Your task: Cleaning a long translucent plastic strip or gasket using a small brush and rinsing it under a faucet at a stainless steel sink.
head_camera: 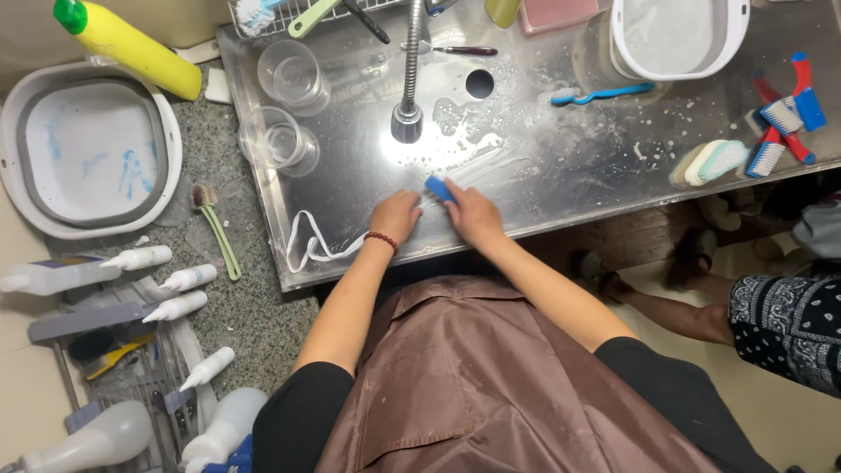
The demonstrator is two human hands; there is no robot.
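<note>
My right hand (474,215) grips a blue-handled brush (439,188) and holds it down on the wet steel sink top (543,166), close to its front edge. My left hand (394,216), with a red bead bracelet on the wrist, rests fingers-down just left of the brush; whether it holds anything underneath is hidden. A white lace (307,245) trails left from under that hand across the steel. I wear a brown apron (473,377).
A flexible faucet (408,114) hangs above the drain hole (479,83). Two clear cups (289,74) stand at left, a white basin (674,35) at back right, brushes (780,127) at right. A grey tub (88,149), yellow bottle (127,45) and white squeeze bottles (166,280) lie left. Another person's legs (701,307) are at right.
</note>
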